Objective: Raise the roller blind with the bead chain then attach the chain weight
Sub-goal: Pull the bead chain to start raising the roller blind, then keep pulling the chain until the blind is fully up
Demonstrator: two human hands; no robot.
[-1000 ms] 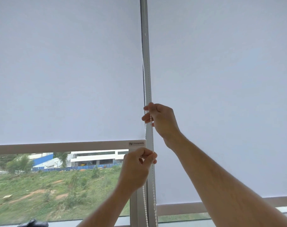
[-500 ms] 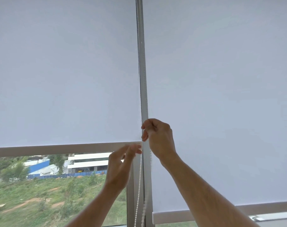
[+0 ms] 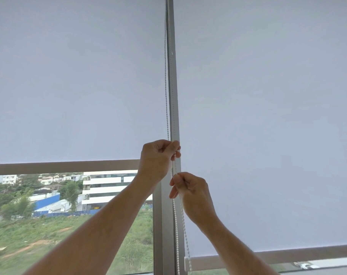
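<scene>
On the left, the white roller blind (image 3: 75,80) hangs partway up the window, its pale bottom bar (image 3: 63,167) crossing level above a strip of clear glass; through that glass lie green scrub, a blue fence and a white multi-storey building (image 3: 109,187) far off. The left hand (image 3: 158,159) is raised in front of the right end of that bar, curled into a fist with thumb and forefinger pinched on the bead chain (image 3: 165,76), which runs straight up from the fist alongside the grey window mullion (image 3: 173,86) to the top of the view. Just below and to the right, the right hand (image 3: 190,190) is also closed, fingertips pinching the chain where it passes in front of the mullion. The two hands are near one another but apart, the left one higher. Below the right hand two white strands of the chain drop down side by side and leave the bottom edge of the view. To the right of the mullion a second roller blind (image 3: 267,116) hangs much lower, its bottom bar (image 3: 277,259) sitting near the foot of the window, with only a thin band of glass under it.
</scene>
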